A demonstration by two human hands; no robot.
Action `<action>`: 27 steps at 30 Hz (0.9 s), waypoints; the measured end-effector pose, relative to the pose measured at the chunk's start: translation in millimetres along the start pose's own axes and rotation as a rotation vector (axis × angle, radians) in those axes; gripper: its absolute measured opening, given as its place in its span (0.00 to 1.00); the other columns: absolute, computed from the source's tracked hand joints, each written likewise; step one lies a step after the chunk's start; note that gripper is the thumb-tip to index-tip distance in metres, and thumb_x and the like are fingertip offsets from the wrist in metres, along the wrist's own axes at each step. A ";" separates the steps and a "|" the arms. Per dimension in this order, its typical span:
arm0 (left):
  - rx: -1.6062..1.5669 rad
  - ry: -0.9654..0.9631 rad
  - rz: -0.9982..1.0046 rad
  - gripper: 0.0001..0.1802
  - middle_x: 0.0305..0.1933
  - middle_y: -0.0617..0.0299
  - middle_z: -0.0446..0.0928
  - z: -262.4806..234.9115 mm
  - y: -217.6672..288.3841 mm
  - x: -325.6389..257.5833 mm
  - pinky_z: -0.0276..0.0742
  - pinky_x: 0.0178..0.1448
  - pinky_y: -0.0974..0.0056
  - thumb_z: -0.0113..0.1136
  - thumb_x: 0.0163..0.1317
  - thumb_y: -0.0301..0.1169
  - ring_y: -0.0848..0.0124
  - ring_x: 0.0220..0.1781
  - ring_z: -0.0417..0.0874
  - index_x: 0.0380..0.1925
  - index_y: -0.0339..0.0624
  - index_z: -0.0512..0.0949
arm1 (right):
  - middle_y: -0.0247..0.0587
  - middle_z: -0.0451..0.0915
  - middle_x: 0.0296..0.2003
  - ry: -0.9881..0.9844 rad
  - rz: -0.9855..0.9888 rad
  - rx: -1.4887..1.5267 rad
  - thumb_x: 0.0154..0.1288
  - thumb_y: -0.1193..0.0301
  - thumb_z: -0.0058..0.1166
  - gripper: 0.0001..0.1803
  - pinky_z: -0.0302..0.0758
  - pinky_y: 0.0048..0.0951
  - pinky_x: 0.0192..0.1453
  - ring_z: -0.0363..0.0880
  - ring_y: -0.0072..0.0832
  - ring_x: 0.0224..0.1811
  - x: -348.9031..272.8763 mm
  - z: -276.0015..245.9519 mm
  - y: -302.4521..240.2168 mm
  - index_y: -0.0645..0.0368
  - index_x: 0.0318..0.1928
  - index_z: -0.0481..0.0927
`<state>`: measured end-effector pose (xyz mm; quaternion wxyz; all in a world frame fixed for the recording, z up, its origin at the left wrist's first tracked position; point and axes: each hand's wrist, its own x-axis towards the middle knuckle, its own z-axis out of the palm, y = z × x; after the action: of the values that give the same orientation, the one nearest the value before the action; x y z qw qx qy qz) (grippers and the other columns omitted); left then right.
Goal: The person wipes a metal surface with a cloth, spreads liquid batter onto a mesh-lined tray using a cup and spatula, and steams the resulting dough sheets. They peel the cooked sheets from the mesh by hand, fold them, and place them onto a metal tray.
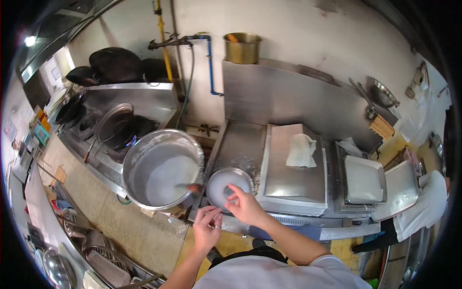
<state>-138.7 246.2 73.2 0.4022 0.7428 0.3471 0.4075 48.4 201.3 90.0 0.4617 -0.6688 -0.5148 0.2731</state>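
Note:
A round metal basin (pixel 208 185) with cloudy whitish liquid in it rests on the steel counter in front of me. Over its near right side is my right hand (pixel 246 208), its index finger and thumb apart and nothing visible between them. My left hand (pixel 207 231), wearing a ring, is just short of the basin's near rim. Its fingers are bent in toward the thumb; whatever they may pinch is too small to make out. Left of the basin stands a large steel pot (pixel 198 154) of pale liquid, with a reddish-brown handle (pixel 195 188) across its rim.
To the right are a steel box-like cover (pixel 293 180) bearing a white cloth (pixel 301 150), and a tray (pixel 364 179). Another person (pixel 426 207) stands at the far right. A wok (pixel 115 127) sits over a blue flame at the left. A brassy pot (pixel 243 50) tops the backsplash.

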 end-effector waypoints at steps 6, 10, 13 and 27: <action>-0.004 -0.304 -0.143 0.17 0.58 0.54 0.80 137.5 11.7 3.0 0.82 0.37 0.67 0.72 0.63 0.23 0.73 0.30 0.82 0.53 0.42 0.86 | 0.51 0.89 0.45 0.099 0.242 -0.017 0.68 0.67 0.65 0.34 0.84 0.40 0.44 0.90 0.41 0.37 -61.4 -125.0 93.1 0.66 0.71 0.71; 0.032 -0.450 -0.148 0.19 0.59 0.53 0.80 218.7 30.3 12.3 0.84 0.39 0.65 0.72 0.64 0.27 0.70 0.31 0.84 0.56 0.43 0.85 | 0.51 0.89 0.45 0.229 0.368 -0.018 0.68 0.66 0.65 0.33 0.84 0.40 0.45 0.90 0.40 0.38 -83.4 -205.5 150.2 0.66 0.70 0.73; -0.006 -0.482 -0.155 0.19 0.59 0.52 0.80 269.7 46.5 21.3 0.84 0.39 0.65 0.72 0.65 0.28 0.70 0.31 0.85 0.57 0.44 0.84 | 0.49 0.89 0.45 0.280 0.385 -0.049 0.67 0.67 0.66 0.33 0.84 0.38 0.46 0.89 0.38 0.40 -78.6 -253.5 194.9 0.66 0.69 0.73; 0.100 -0.388 -0.260 0.18 0.57 0.52 0.80 314.1 74.4 19.3 0.83 0.40 0.67 0.71 0.65 0.26 0.72 0.33 0.84 0.55 0.42 0.85 | 0.60 0.87 0.47 0.332 0.470 -0.377 0.65 0.58 0.66 0.26 0.80 0.52 0.59 0.85 0.58 0.53 85.8 -361.0 225.0 0.67 0.54 0.81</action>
<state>161.4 131.3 36.9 0.4731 0.7753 0.3757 0.1841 477.6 150.7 50.5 0.3317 -0.8781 -0.3059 0.1596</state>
